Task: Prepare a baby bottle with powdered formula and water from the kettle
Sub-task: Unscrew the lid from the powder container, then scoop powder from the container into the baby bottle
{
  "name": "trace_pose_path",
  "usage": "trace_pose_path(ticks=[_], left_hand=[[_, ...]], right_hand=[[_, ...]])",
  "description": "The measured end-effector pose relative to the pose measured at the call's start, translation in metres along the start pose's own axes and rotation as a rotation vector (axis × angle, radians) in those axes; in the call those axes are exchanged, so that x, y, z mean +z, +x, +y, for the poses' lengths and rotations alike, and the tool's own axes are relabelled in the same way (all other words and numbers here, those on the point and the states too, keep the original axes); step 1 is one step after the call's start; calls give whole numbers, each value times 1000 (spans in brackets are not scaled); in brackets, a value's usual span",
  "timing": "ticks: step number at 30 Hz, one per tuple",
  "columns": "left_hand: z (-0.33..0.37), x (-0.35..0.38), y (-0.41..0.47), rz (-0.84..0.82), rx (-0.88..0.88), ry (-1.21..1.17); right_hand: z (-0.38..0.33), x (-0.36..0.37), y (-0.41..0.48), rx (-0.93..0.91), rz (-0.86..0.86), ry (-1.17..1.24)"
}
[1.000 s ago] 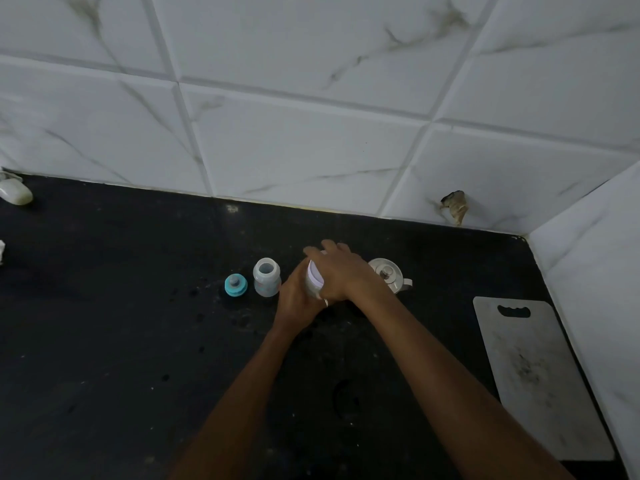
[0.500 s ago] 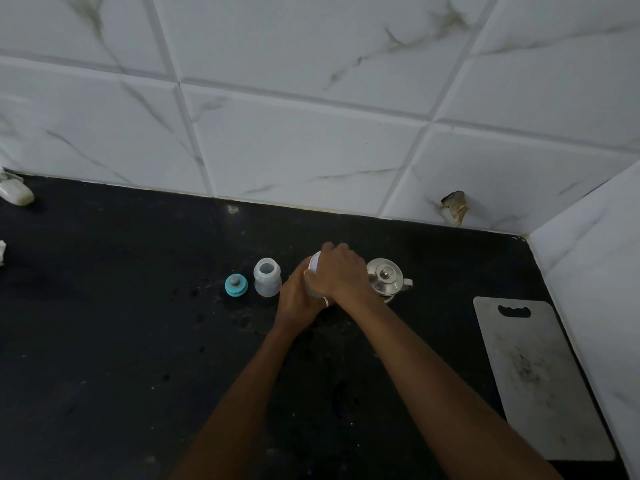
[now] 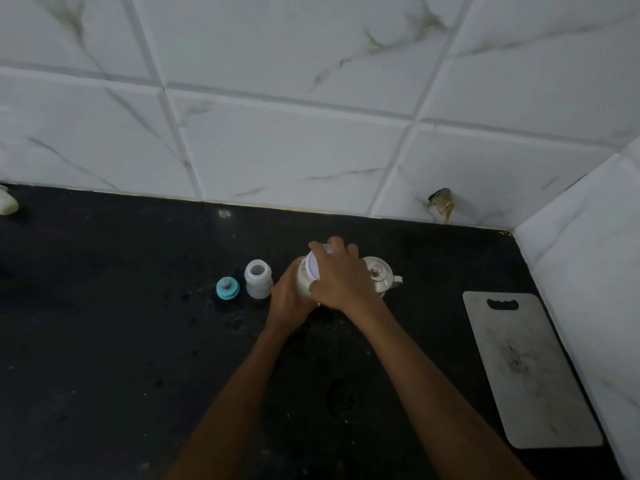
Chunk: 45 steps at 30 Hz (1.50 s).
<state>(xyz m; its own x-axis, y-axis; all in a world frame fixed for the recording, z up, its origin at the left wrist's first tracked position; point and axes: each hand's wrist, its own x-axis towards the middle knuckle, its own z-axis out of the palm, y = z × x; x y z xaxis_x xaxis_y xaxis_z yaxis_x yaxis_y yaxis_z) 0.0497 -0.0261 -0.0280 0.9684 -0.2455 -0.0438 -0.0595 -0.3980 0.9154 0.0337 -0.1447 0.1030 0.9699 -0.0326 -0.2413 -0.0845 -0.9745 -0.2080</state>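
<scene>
A small clear jar of white formula powder [image 3: 304, 279] with a white lid [image 3: 317, 263] stands on the black counter. My left hand [image 3: 289, 299] wraps the jar's body from the left. My right hand [image 3: 341, 277] grips the lid from above. The open baby bottle [image 3: 258, 279] stands upright just left of the jar, and its teal teat cap [image 3: 227, 288] lies further left. A steel kettle [image 3: 381, 276] stands right behind my right hand, partly hidden by it.
A pale cutting board [image 3: 526, 368] lies flat at the right, near the tiled side wall. A white object [image 3: 7, 202] rests at the far left edge. The tiled back wall rises behind the black counter [image 3: 104, 341].
My right hand has shifted on the lid, showing more of its white top. The jar, the bottle and the kettle stay in place.
</scene>
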Motion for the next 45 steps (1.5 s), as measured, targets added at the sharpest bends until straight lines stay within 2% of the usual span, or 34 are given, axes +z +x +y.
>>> trace_pose_path(ticks=[5,9,20,28,32,38,45], left_hand=[[5,-1,-3,49,78,-39],[8,0,-2,41,40,-57],[12,1,-4,16,25,-53],[12,1,-3,20,31,-28],[13,1,-4,16,13,-16],[16,1,-4,31,12,-16],[32,-11,-13,85,72,-15]], right_hand=[[19,24,-44,131,159,108],[30,53,-78,253,239,160],[54,119,-99,392,126,158],[61,131,-98,392,77,127],[62,123,-97,414,106,110],[52,90,-83,295,309,165],[41,42,-57,25,531,259]])
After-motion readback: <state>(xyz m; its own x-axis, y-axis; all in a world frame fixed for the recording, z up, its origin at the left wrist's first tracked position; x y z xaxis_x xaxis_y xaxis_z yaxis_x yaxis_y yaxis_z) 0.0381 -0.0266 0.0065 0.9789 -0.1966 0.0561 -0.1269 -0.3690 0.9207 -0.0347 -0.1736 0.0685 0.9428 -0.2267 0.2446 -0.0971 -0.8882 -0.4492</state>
